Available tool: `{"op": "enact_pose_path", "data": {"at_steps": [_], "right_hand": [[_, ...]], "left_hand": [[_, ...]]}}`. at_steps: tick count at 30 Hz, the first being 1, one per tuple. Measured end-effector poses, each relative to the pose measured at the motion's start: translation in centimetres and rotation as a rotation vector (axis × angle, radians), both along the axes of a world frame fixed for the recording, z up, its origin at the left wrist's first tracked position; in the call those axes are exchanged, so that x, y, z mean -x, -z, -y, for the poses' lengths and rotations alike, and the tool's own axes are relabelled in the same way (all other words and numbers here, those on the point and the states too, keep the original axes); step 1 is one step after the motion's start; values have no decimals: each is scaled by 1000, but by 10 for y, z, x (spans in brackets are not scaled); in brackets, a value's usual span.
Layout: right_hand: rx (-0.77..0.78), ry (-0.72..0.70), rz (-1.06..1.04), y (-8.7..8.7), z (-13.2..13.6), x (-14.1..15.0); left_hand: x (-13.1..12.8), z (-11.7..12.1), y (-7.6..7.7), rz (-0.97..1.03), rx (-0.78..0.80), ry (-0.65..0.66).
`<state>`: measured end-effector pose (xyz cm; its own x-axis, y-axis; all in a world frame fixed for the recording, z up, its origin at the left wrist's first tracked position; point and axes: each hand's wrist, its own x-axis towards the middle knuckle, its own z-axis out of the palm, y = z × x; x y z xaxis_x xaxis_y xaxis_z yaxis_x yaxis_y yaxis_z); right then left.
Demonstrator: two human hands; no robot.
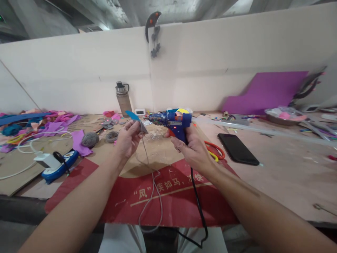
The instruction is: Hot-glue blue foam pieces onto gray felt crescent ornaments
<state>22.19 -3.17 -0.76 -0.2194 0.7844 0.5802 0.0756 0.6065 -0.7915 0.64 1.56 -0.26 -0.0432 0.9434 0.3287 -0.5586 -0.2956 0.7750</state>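
Observation:
My right hand (pixel 194 147) is wrapped round the handle of a blue glue gun (pixel 181 125), its nozzle pointing left and crusted with dried bits. A black cord (pixel 197 196) runs down from the handle past the table edge. Between the closed fingers of my left hand (pixel 129 140) is a small grey piece (pixel 143 128), and a curved blue strip (pixel 132 115) sticks up beside it. Whether the two are joined I cannot tell. Grey yarn (pixel 147 158) hangs from there in loops over a red printed board (pixel 171 207). The nozzle is close to the grey piece.
Right of my right hand lie red-and-yellow scissors (pixel 217 151) and a black phone (pixel 238 149). On the left are grey yarn balls (pixel 90 139), a blue power strip (pixel 60 167) and coloured scraps (pixel 60 121). A bottle (pixel 123 100) stands by the white wall (pixel 105 59).

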Motion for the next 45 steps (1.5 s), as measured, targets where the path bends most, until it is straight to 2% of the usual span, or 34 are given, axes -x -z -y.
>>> {"op": "enact_pose_path", "data": {"at_steps": [7, 16, 34, 45], "right_hand": [[-1, 4, 35, 1, 1, 1], [9, 15, 33, 3, 0, 3], [2, 10, 25, 3, 1, 3], [-16, 26, 46, -1, 6, 2]], "left_hand": [[0, 1, 0, -22, -14, 27], [-3, 5, -2, -41, 54, 51], [-5, 9, -7, -32, 82, 44], [0, 10, -3, -5, 47, 132]]}}
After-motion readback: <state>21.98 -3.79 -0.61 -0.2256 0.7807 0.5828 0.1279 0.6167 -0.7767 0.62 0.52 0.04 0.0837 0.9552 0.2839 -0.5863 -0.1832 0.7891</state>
